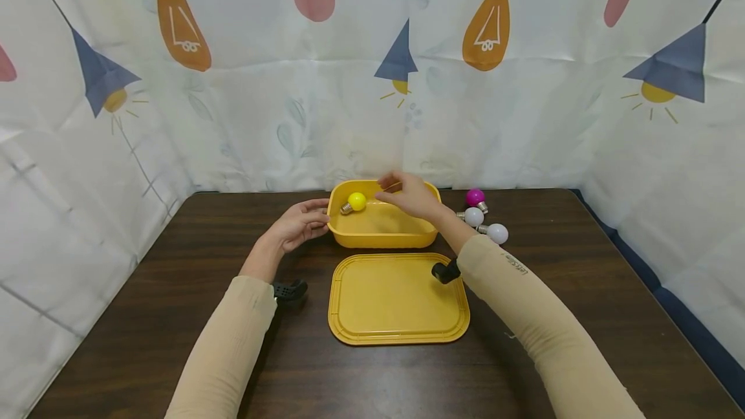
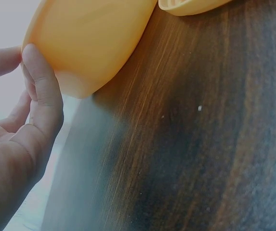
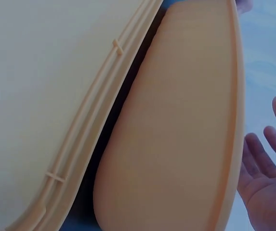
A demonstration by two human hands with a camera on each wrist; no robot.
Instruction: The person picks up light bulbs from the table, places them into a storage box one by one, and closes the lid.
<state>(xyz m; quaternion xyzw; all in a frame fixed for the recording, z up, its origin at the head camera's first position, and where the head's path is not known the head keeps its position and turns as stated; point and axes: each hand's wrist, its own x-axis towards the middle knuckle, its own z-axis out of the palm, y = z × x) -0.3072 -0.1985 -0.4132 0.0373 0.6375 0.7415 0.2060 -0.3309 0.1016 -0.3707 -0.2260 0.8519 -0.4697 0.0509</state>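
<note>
A yellow bulb (image 1: 357,201) is laid on its side in the left part of a yellow tub (image 1: 384,240), its metal base pointed toward the left wall, so that it is placed between the two hands. The tub's left end is touched by the fingertips of the left hand (image 1: 299,224), whose fingers are kept loosely extended, not wrapped around anything; the bulb is separated from them by the wall. The right hand (image 1: 410,194) is held over the right part of the tub, its fingers parted and softly bent, with nothing seen in its grasp; the bulb is situated to its left, untouched. A flat yellow lid (image 1: 396,299) is set on the dark table (image 1: 372,380) on the near side of the tub. Beyond the right forearm, a magenta bulb (image 1: 475,197) and two white bulbs (image 1: 497,233) are grouped beside the tub
</note>
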